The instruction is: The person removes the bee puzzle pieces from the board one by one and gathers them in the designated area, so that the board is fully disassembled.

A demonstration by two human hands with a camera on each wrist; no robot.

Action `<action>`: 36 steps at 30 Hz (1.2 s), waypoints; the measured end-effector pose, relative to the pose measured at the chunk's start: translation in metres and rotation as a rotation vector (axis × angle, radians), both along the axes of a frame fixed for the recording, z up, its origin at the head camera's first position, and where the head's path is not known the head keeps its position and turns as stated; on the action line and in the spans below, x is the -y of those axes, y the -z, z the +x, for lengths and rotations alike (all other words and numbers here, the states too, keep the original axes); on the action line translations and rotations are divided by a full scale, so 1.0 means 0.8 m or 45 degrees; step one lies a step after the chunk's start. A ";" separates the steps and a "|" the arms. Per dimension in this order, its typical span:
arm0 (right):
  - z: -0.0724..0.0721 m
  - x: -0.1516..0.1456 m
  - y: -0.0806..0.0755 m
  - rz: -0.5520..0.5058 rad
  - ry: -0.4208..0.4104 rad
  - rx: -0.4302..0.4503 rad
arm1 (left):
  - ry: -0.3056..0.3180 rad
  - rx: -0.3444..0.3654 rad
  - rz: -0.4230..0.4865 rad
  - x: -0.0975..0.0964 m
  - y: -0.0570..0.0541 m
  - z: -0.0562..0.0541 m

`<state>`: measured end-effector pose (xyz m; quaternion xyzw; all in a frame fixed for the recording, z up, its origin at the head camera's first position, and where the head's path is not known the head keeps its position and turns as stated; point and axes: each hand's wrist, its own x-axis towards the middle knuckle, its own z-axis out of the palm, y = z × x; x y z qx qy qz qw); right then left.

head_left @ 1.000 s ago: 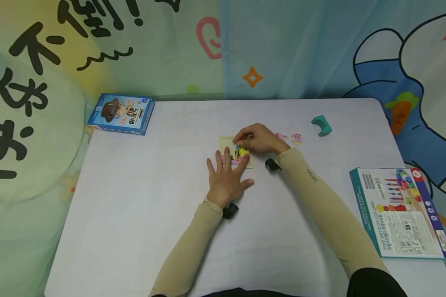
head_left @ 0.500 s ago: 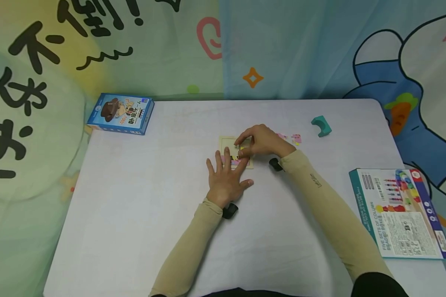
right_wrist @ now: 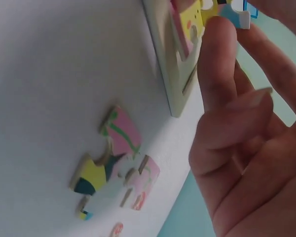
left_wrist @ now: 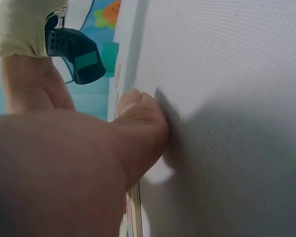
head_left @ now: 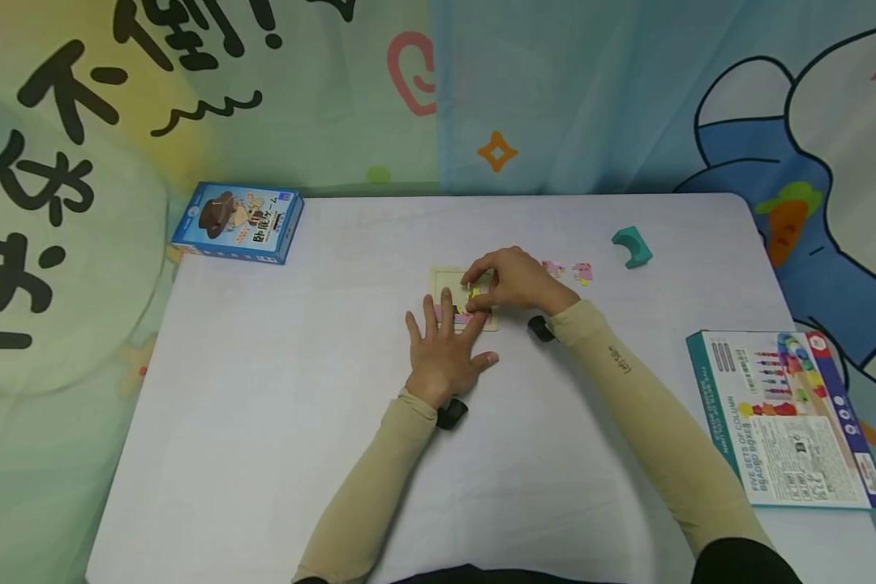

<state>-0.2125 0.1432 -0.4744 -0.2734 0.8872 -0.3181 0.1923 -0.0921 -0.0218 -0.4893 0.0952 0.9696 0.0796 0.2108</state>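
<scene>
While right hand holds puzzle piece above | board: partly under left hand

"How is the left hand lying?"

"Palm down, its fingers straight and fanned apart, the thumb sticking out to the side."

"And the right hand?"

"Arched, back upward, with its thumb and forefinger bent toward each other in a pinch. The tip of that thumb is just beside the left forefinger."

"What about the arms?"

"The left arm reaches forward and slightly inward. The right arm slants across, its wrist farther forward than the left one."
</scene>
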 end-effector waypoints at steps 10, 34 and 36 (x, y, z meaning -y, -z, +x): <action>0.008 0.007 0.014 -0.075 0.050 -0.080 | 0.002 0.031 -0.008 -0.001 0.002 -0.002; -0.001 -0.005 -0.014 -0.245 0.355 0.086 | -0.007 0.002 0.010 -0.001 0.001 -0.002; -0.001 -0.008 -0.013 -0.282 0.367 0.090 | -0.010 0.003 0.009 -0.001 0.000 -0.002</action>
